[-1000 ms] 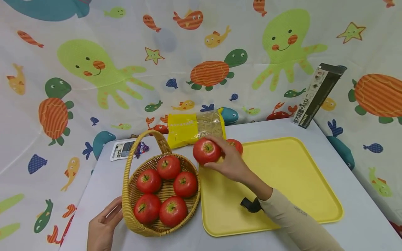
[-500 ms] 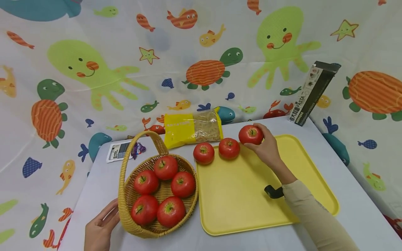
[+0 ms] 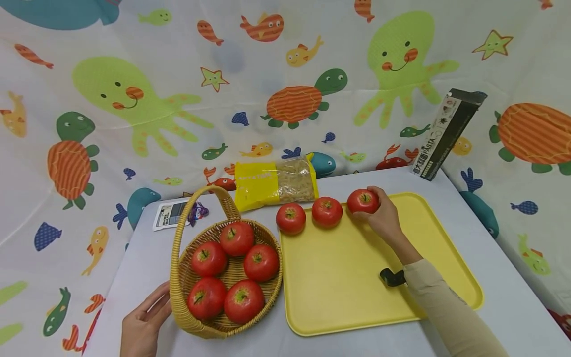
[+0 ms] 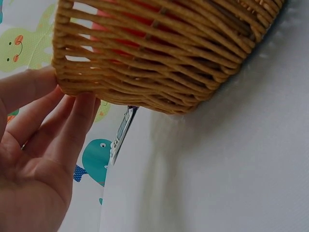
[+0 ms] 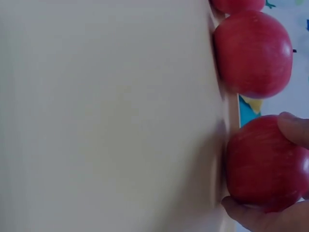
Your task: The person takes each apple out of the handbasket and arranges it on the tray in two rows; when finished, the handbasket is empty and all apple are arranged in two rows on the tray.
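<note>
At the tray's far edge my right hand (image 3: 383, 215) grips a red apple (image 3: 363, 202), thumb and fingers around its sides. In the right wrist view, fingertips (image 5: 241, 212) press against this apple (image 5: 265, 166). Two other apples (image 3: 327, 212) (image 3: 291, 218) sit in a row to its left on the yellow tray (image 3: 330, 317). My left hand (image 3: 143, 320) is at the left side of a wicker basket (image 3: 223, 331) that holds several red apples (image 3: 244, 301). In the left wrist view, fairly straight fingers (image 4: 72, 130) touch the basket's woven wall (image 4: 159, 63).
Behind the tray lies a yellow packet (image 3: 276, 183). A black pasta box (image 3: 448, 134) leans at the back right against the patterned cloth (image 3: 250, 59). Behind the basket lie a white packet (image 3: 167, 215) and a purple wrapper (image 3: 198, 212). The basket's tall handle (image 3: 178, 248) arches up.
My right hand has set one apple down at the tray's far left corner, moved right with another, and lowered it toward the far edge. My left hand has stayed at the basket.
</note>
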### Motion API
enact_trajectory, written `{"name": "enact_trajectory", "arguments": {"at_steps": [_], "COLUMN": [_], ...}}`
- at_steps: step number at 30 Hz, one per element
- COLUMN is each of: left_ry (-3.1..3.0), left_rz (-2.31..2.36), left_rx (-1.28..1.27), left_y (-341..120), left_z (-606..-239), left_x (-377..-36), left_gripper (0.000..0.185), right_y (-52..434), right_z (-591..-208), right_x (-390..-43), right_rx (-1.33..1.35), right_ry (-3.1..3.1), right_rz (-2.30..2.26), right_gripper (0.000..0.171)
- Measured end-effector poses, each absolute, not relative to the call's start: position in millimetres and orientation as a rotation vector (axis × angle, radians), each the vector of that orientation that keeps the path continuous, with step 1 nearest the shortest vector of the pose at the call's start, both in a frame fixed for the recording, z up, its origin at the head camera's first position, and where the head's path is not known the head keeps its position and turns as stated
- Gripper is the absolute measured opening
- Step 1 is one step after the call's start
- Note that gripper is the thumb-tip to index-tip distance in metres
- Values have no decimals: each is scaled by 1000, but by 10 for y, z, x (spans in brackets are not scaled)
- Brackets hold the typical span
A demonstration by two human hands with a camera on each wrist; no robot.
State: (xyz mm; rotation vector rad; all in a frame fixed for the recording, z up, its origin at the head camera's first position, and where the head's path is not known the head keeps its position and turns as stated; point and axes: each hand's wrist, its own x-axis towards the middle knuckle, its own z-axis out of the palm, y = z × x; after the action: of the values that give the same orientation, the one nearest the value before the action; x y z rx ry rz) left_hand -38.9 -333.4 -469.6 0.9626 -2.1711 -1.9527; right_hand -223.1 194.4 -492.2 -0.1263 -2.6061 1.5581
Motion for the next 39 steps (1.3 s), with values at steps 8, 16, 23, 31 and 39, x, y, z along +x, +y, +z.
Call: {"name": "enact_trajectory", "arguments": {"at_steps": [8,16,23,31,39], "left_ry": [-2153,-2168,-2180,-2246,-2242], "left_rz": [-1949,-1936,-1906,-1852,-1841], "left_rx": [944,933,899,966,968], "left_y": [-3312,-3310,-3294,-3296,-3290], "left_z": [-4683,-4670,-4677,-4684,-4683], "left_x": [-399,-409,-427,-408,-415], "left_gripper": [60,58,57,63,63], "right_y": [2011,2061,2020,1351,410], "right_z": [-4962,-4959,-4809,-4357,-4292], "right_x": [-2215,-2213,-2215,-2017,-1633], "right_rx": [-95,-55,56,423,1072], "right_ry": [-2639,-2692,-2754,-2686,-2731], "right_rz": [1557,1550,1340,1076,1058], "right_gripper": [80,82,93,89,79]}}
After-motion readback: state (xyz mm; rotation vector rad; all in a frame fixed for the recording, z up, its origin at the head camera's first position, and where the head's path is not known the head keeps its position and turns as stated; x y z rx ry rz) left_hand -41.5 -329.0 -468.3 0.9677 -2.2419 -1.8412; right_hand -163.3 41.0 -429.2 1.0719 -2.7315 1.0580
